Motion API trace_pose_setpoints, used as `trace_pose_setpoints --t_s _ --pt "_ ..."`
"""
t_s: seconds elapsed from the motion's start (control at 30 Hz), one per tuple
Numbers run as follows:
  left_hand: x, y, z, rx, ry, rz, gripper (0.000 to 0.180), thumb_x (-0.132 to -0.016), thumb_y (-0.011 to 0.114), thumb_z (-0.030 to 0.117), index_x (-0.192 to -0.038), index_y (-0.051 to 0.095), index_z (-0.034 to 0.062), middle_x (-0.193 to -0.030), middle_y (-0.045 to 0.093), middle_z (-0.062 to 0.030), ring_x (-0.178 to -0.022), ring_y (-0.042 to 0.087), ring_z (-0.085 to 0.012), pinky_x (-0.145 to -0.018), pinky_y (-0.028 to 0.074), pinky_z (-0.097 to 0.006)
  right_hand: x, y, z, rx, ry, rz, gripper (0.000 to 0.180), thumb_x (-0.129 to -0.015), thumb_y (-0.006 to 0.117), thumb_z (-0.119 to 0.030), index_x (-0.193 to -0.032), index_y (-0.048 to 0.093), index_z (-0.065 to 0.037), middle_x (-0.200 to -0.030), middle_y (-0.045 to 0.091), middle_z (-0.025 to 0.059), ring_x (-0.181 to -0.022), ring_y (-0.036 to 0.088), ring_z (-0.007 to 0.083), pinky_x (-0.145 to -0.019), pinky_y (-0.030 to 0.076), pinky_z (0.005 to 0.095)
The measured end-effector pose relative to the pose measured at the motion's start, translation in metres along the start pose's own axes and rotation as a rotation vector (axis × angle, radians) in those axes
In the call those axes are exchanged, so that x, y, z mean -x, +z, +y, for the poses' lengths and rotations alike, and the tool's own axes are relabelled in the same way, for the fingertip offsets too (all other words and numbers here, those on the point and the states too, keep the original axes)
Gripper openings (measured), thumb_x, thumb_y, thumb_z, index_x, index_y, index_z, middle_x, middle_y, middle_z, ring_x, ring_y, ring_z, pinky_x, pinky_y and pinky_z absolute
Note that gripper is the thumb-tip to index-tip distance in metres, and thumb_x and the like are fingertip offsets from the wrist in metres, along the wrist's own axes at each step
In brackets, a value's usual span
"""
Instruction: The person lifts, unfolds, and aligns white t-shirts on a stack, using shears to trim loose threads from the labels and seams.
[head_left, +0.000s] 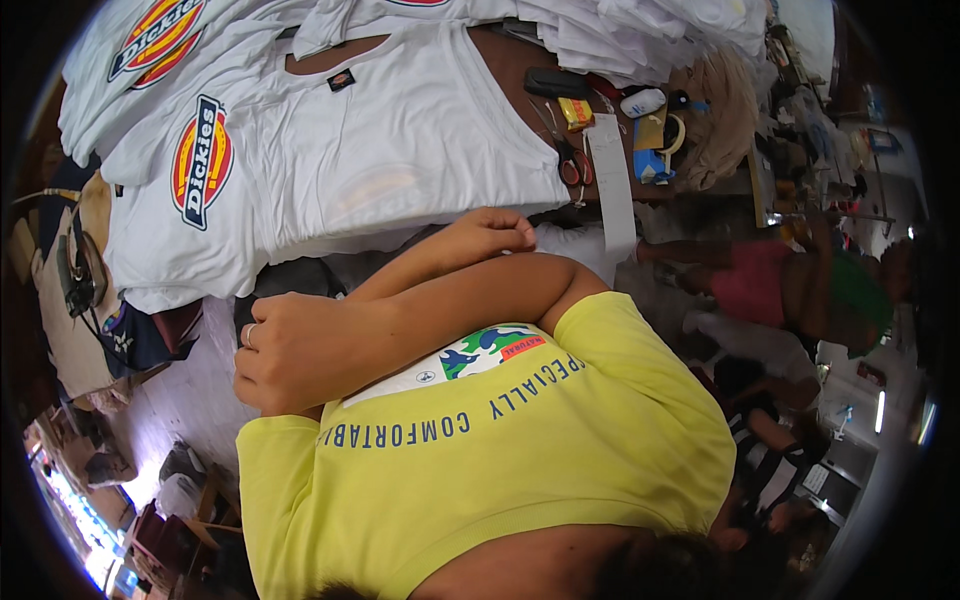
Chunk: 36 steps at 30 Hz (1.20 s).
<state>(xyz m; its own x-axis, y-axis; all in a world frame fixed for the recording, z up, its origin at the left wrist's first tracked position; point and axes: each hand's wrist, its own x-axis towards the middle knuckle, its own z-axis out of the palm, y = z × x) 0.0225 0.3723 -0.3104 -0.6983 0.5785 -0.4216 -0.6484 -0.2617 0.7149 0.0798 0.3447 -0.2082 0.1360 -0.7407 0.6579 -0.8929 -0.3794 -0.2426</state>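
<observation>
My arms are crossed in front of my yellow T-shirt, the right forearm lying over the left. My left hand (495, 234) shows beyond the right forearm, its fingers loosely curled and nothing seen in them. Over the bend of my left arm rests my right hand (305, 345), fingers folded and a ring on one of them; its palm is hidden. Nearest to both hands, spread on the table, is a white sleeveless shirt (440, 120) with a small dark neck label. Another white shirt (130, 200) with a large printed emblem lies at its left.
Scissors (574, 165) with orange handles, a dark case (556, 83), a yellow packet (576, 113), a white paper strip (612, 185) and a tape roll (674, 134) lie on the right of the table. White garments (640, 35) are piled behind. Other people (790, 295) are at the right.
</observation>
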Motion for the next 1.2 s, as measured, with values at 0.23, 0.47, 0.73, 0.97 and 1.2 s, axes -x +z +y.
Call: trace_pose_setpoints --t_s 0.23,0.47,0.73,0.97,1.2 --pt "0.012 -0.014 -0.010 -0.032 -0.086 -0.116 0.019 -0.081 0.059 0.022 -0.074 0.061 0.0040 -0.063 0.056 0.0015 -0.056 0.049 -0.0052 -0.053 0.039 -0.019 0.014 -0.007 0.006 -0.060 0.056 0.004 0.013 -0.063 0.058 -0.020 -0.071 0.054 -0.010 -0.066 0.055 0.0006 -0.062 0.056 0.0158 -0.055 0.040 0.0278" --pt "0.116 -0.128 -0.083 -0.116 0.446 1.141 0.016 -0.083 0.057 0.023 -0.084 0.057 0.0069 -0.072 0.050 0.0031 -0.063 0.045 -0.0068 -0.058 0.038 -0.023 0.162 -0.045 0.086 -0.222 1.102 -0.068 0.018 -0.083 0.056 -0.019 -0.090 0.063 -0.004 -0.086 0.064 0.0126 -0.074 0.062 0.0227 -0.064 0.048 0.0320" --pt "0.139 -0.183 -0.218 -0.313 0.547 1.520 0.041 -0.075 0.066 0.009 -0.109 0.048 -0.0007 -0.109 0.051 -0.0096 -0.102 0.047 -0.0188 -0.088 0.036 -0.031 0.322 -0.075 0.114 0.213 1.574 0.067 0.031 -0.071 0.065 -0.019 -0.096 0.057 -0.003 -0.079 0.061 0.0121 -0.076 0.060 0.0259 -0.069 0.046 0.0341" --pt "0.101 -0.199 -0.218 -0.294 0.777 1.826 0.065 -0.071 0.071 0.013 -0.122 0.033 0.0004 -0.120 0.043 -0.0155 -0.113 0.041 -0.0250 -0.095 0.029 -0.034 0.316 -0.061 0.108 0.091 1.567 -0.210 0.036 -0.067 0.069 -0.026 -0.082 0.056 0.004 -0.064 0.056 0.0140 -0.058 0.056 0.0249 -0.056 0.042 0.0368" --pt "0.127 -0.226 -0.234 -0.235 0.607 1.590 0.028 -0.076 0.068 0.014 -0.091 0.047 0.0033 -0.075 0.053 -0.0017 -0.066 0.048 -0.0094 -0.064 0.042 -0.023 0.267 -0.102 0.079 -0.835 1.542 0.423 0.016 -0.081 0.062 -0.016 -0.091 0.055 -0.005 -0.069 0.056 -0.0017 -0.060 0.054 0.0063 -0.052 0.038 0.0187"
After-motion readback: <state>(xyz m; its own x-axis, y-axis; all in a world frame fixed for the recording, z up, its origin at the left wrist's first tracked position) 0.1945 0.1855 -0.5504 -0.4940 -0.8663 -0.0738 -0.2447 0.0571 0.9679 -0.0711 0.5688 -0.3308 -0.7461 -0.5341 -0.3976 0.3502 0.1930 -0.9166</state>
